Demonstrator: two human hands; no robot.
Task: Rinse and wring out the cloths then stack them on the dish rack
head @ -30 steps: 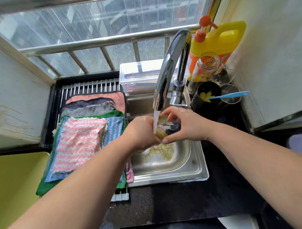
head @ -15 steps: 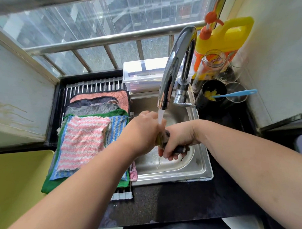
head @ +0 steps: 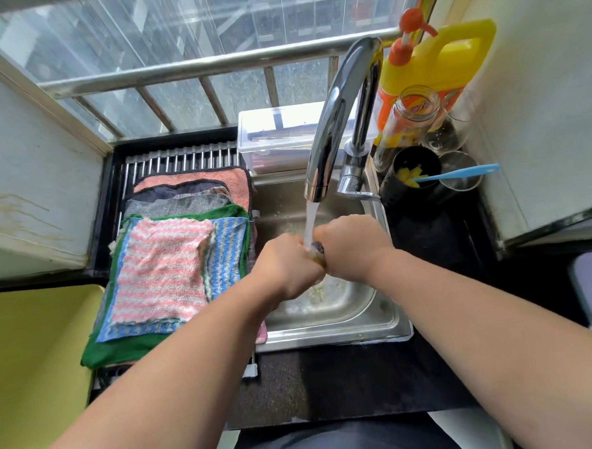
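Over the steel sink (head: 375, 325), my left hand (head: 286, 268) and my right hand (head: 351, 247) both grip a small bunched dark and yellowish cloth (head: 317, 252). Only a sliver of it shows between the fists. Water runs from the chrome tap (head: 338, 122) onto the cloth. To the left, the dish rack (head: 181, 159) carries a stack of flat cloths: a pink-and-white striped cloth (head: 162, 269) on top, a blue striped cloth (head: 226, 250) under it, a green cloth (head: 124, 351) below, and grey and salmon ones behind.
A clear lidded box (head: 271, 138) stands behind the sink. At the back right are a yellow detergent jug (head: 446, 64), a glass jar (head: 408, 119), a black cup (head: 417, 173) with a blue-handled tool (head: 460, 174) and glasses. Black counter runs along the front; a yellow surface (head: 31, 361) lies left.
Both fists have closed tighter around the cloth and turned knuckles-up under the stream; the right hand rose from lower in the sink. More of the cloth is hidden now.
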